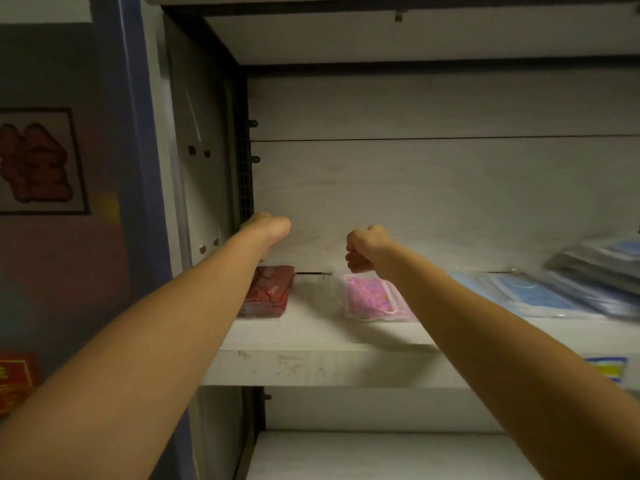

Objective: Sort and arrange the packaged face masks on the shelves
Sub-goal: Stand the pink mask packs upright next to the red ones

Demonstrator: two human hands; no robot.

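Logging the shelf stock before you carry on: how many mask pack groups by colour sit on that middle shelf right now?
Red: 1 stack
Pink: 1 stack
Blue: 1 spread of overlapping packs, blurred, with no clear pack count
Total: 3 colour groups on the shelf

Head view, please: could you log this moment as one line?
left hand: above red pack, grip unclear | right hand: curled, empty, above pink pack | blue packs: right side of shelf

What I can't make out on the shelf

My left arm [138,341] hides part of the red pack [272,289]; my left hand [268,227] bends away, fingers unseen; blue packs [540,296] blur, cut off at right.
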